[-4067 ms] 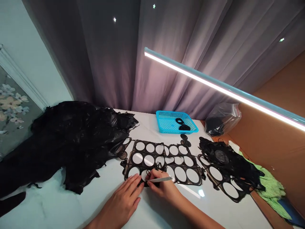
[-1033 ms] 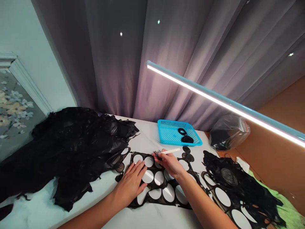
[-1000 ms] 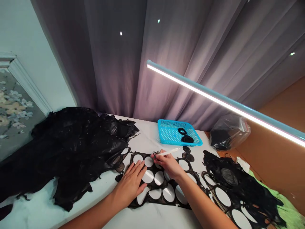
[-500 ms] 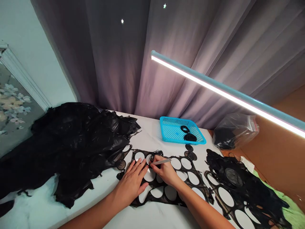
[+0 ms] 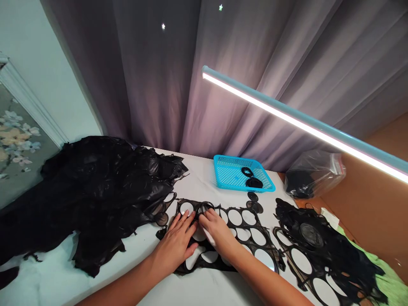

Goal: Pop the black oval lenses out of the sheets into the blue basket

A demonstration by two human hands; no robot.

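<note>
A thin black rubber sheet (image 5: 219, 261) with rows of round holes lies on the white table in front of me. My left hand (image 5: 177, 240) rests flat on its left part, fingers spread and thumb apart, holding nothing. Close to those fingertips, my right hand (image 5: 219, 233) is closed, its fingers pinched together at a small bundle of thin black rings (image 5: 205, 206) on the sheet's upper edge. A pale strip shows under the right palm. What exactly the right fingers grip is hidden behind the hand.
A big heap of black rubber sheets (image 5: 105, 182) covers the left side. At the back stands a blue basket (image 5: 228, 176) with black rings inside. Black discs (image 5: 253, 196) lie before it. Rightward are a punched black scrap pile (image 5: 344, 250), a clear bag (image 5: 314, 174) and a lamp (image 5: 287, 114).
The slim silver tool that stuck out of my right hand no longer shows. The right fingers have turned down and closed at the ring bundle. My left hand has stayed in place.
</note>
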